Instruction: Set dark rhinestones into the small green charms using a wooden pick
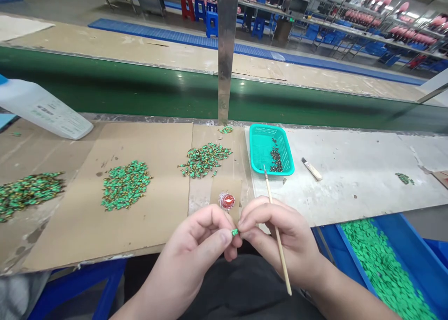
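Green piece point(234, 232) (detail too small)

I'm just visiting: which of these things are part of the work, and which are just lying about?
Part of the work: left hand, right hand, green piece, stick, red pot, green pile, teal basket.

Probably just lying about: knife, white jug.

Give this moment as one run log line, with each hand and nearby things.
left hand: pinches green piece | right hand: touches same piece, holds wooden stick | nearby: red-filled clear cup, teal basket
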